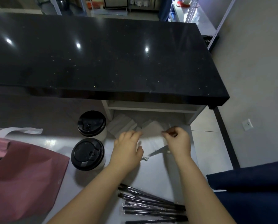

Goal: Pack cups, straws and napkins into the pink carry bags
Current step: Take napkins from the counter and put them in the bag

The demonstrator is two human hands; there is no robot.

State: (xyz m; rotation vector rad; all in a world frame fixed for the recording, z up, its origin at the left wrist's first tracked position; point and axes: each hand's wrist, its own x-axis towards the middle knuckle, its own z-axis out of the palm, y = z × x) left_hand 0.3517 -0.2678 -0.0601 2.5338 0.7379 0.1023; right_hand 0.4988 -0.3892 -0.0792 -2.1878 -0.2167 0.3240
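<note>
Two white cups with black lids, a far cup (91, 123) and a near cup (87, 154), stand side by side on the white work surface. To their right lies a pile of white napkins (152, 143). My left hand (127, 147) grips the pile's left edge. My right hand (178, 139) pinches a napkin at the pile's right edge. Several black straws (152, 206) in clear wrappers lie near me, between my forearms. A pink carry bag (22, 175) with a white handle lies flat at the left.
A raised black stone counter (102, 54) overhangs the far side of the white work surface (151, 173). More folded napkins (121, 125) lie under its shelf. A dark blue cloth (251, 191) sits at the right. Metal shelving (199, 15) stands beyond the counter.
</note>
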